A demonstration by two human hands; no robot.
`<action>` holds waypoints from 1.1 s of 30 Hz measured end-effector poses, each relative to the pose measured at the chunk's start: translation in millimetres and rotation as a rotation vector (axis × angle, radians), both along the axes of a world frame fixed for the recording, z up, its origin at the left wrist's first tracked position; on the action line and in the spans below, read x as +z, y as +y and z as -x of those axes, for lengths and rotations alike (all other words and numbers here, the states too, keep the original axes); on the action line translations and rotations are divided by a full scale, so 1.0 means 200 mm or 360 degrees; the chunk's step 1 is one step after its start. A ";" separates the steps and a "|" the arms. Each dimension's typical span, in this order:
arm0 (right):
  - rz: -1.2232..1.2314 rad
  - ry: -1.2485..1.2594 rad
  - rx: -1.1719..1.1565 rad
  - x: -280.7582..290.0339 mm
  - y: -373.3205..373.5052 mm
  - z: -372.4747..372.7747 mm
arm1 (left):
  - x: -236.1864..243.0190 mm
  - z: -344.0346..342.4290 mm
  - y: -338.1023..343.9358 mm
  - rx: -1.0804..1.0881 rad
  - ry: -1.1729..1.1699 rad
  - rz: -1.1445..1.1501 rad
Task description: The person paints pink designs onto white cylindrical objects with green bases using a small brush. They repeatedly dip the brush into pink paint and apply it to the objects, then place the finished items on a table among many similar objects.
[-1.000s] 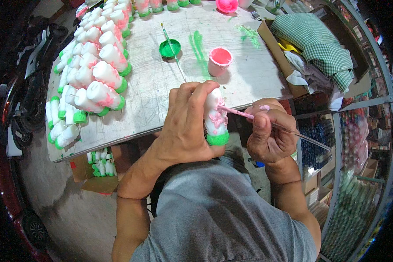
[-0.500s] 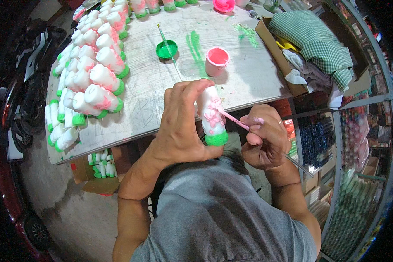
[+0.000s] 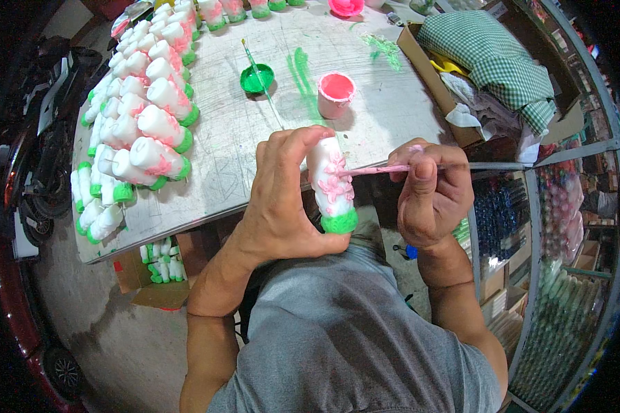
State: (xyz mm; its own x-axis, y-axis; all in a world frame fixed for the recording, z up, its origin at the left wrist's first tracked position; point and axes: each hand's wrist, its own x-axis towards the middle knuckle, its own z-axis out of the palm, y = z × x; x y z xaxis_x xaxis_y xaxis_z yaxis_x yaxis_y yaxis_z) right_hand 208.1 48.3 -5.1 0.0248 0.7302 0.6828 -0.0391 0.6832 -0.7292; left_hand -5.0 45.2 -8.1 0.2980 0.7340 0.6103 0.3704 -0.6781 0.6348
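Between the thumb and fingers of my left hand (image 3: 275, 196) is a white candle (image 3: 322, 160), gripped by its two ends. Raised pink flowers cover its side, and a green band rings the end at my thumb. My right hand (image 3: 435, 189) pinches a thin paintbrush (image 3: 382, 169), held nearly level. Pink paint coats the brush's front part, and its tip touches the flowers. A pink smear marks a finger of that hand. Beyond the candle, a small cup of pink paint (image 3: 336, 103) stands on the table. Left of it, a second brush (image 3: 257, 65) lies across a green paint dish (image 3: 249, 84).
Rows of white candles (image 3: 160, 124) with pink and green paint fill the table's (image 3: 220, 138) left side. A cardboard box (image 3: 420, 76) holding checked cloth (image 3: 492, 51) stands at the right edge. Below are a box of candles (image 3: 134, 279) and a shelf rack (image 3: 530, 234).
My right hand has risen and moved slightly right, swinging the brush from a steep slant to nearly level. The candle stays in my left hand, shifted slightly left.
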 end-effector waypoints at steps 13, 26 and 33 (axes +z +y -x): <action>-0.0528 -0.0635 -0.0046 0.04 -0.05 -0.02 | 0.01 -0.03 0.00 0.0075 0.0091 -0.0064; -0.0366 -0.0520 0.0014 0.01 -0.06 -0.05 | 0.01 -0.03 0.00 0.0048 0.0140 -0.0064; 0.0185 0.0046 -0.0034 0.01 -0.02 -0.05 | 0.04 -0.06 0.00 0.0023 0.0066 -0.0039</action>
